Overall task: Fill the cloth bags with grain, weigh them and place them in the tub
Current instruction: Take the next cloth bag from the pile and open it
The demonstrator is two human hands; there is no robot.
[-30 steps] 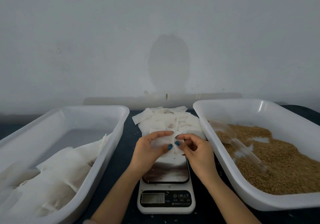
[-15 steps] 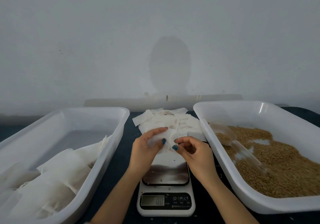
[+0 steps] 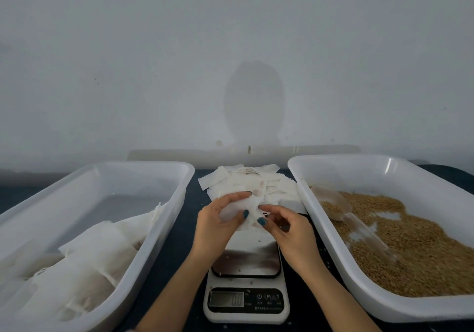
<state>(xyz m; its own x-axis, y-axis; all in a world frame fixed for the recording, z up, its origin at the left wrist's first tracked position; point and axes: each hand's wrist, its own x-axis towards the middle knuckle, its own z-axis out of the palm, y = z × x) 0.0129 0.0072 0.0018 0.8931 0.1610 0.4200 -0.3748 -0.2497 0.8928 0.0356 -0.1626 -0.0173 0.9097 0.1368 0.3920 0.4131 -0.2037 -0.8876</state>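
Both hands pinch one empty bag (image 3: 237, 207) between them: the left hand (image 3: 218, 226) has its thumb on the near face and its fingers curled behind, and the right hand (image 3: 289, 231) nips the bag's right edge between thumb and forefinger, its other fingers curled. The bag is held in the air above the far end of the scale (image 3: 246, 303), clear of its shiny plate; the display digits are too blurred to read. Just behind the hands a pile of flat bags (image 3: 256, 180) lies on the dark table (image 3: 189, 195), between two white tubs. The left tub (image 3: 123, 203) holds filled bags (image 3: 97, 249) heaped at its near end. The right tub (image 3: 384, 172) holds grain (image 3: 423, 249), with a clear scoop (image 3: 336, 203) lying in it, bowl toward the far left corner.
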